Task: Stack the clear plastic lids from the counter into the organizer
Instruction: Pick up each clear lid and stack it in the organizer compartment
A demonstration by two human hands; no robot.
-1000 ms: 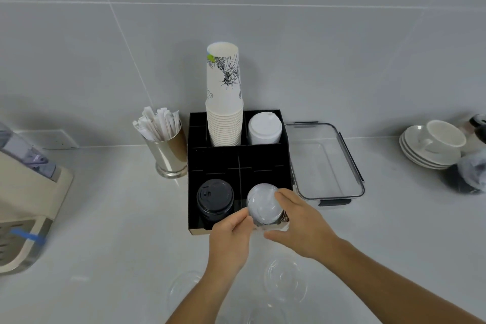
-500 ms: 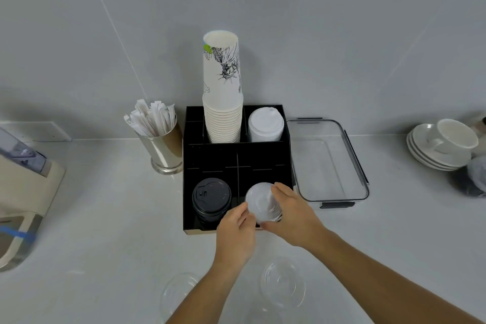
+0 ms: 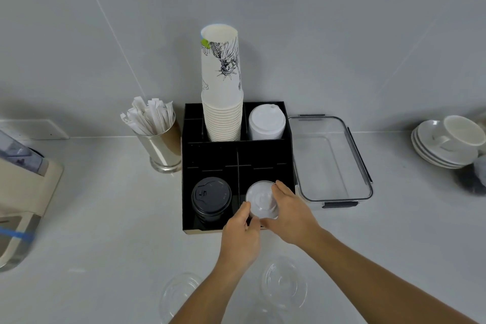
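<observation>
- Nearest the camera, two clear plastic lids lie flat on the pale counter (image 3: 105,218): one loose lid (image 3: 284,285) right of the forearms, another lid (image 3: 178,294) left of them, partly cut by the left forearm. A faint third shape at the bottom edge between the arms may be one more, but it is too blurred to tell.
- The left hand (image 3: 240,239) reaches forward, its thumb and fingertips pinched against the near left rim of a stack of clear lids (image 3: 261,200).
- The right hand (image 3: 290,214) curls round the right side of the same stack, fingers up along its far rim and thumb at the near edge; both hands are closed on it.
- The stack sits in the near right compartment of the black organizer (image 3: 210,155), tilted slightly toward the camera.
- In the near left compartment stands a pile of black lids (image 3: 211,196).
- The middle row of the organizer shows only dark dividers.
- In the far row, a tall stack of paper cups (image 3: 222,102) rises upside down, with a pile of white lids (image 3: 267,123) in the compartment to its right.
- Just left of the organizer stands a metal cup (image 3: 161,147) full of wrapped straws (image 3: 147,118).
- Touching or just beside the organizer's right wall lies a clear rectangular container (image 3: 331,158).
- Far right, a white cup sits on stacked saucers (image 3: 447,144); at the far left edge is part of a beige machine (image 3: 23,192).
</observation>
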